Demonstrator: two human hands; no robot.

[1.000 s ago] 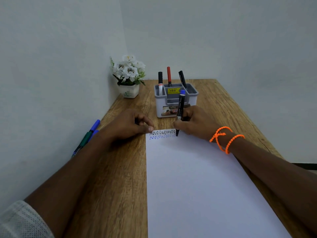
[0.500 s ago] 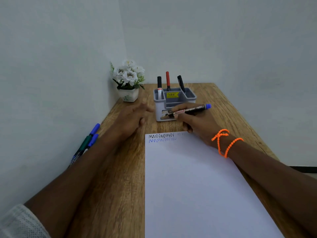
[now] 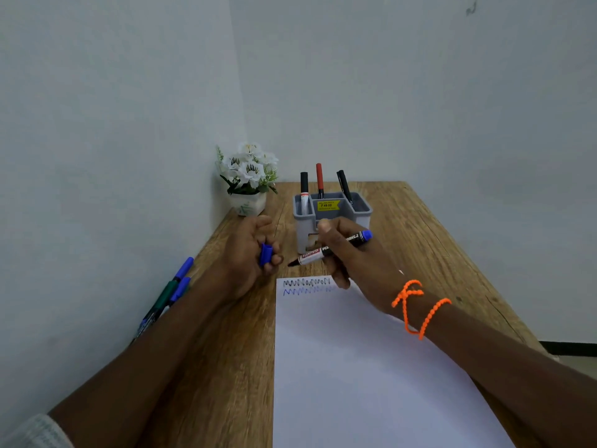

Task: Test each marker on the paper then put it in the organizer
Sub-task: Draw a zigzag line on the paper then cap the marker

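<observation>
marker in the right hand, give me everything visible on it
The marker is black-barrelled with a white and red label band near the writing end and white lettering along the barrel; its rear end is blue. It is uncapped, dark tip bare. It lies nearly level above the table, tip pointing left towards the left hand, which holds a blue cap. The right hand grips its middle. It hangs in front of the grey organizer, just beyond the paper.

**Uncapped marker above the paper**

A black marker [image 3: 329, 248] with a blue end lies nearly level, tip bare, near the grey organizer [image 3: 332, 218] (three markers stand in it). Its blue cap [image 3: 266, 254] sits apart. The white paper [image 3: 355, 367] bears black and blue zigzags. More markers [image 3: 171, 292] lie left.
</observation>
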